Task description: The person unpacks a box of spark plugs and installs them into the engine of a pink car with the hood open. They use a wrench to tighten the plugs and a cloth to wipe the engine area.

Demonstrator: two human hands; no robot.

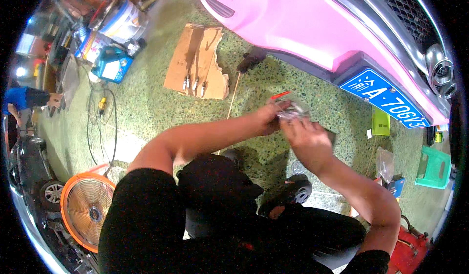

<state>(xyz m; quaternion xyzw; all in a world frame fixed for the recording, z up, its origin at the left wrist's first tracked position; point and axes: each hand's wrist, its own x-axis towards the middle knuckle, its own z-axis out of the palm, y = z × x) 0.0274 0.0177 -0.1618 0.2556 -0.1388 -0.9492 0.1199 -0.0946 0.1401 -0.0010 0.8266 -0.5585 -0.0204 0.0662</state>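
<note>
Both my hands meet over the floor in front of the pink car bumper (293, 24). Between them is a small clear plastic packet (296, 111), blurred, with contents too small to make out. The fingers of my left hand (269, 117) pinch it from the left. My right hand (309, 137) grips the near side, its fingers curled over the plastic. A thin red strip (280, 96) shows just beyond the packet. To the left, several metal parts shaped like spark plugs (195, 84) lie side by side on a torn piece of cardboard (176, 68).
An orange fan (93, 210) stands at lower left, near a looped black cable (116, 127). Upper left holds a blue-green oil jug (111, 65) and a white bucket (124, 20). A green stool (434, 167) is at right. Another person (29, 98) is at far left.
</note>
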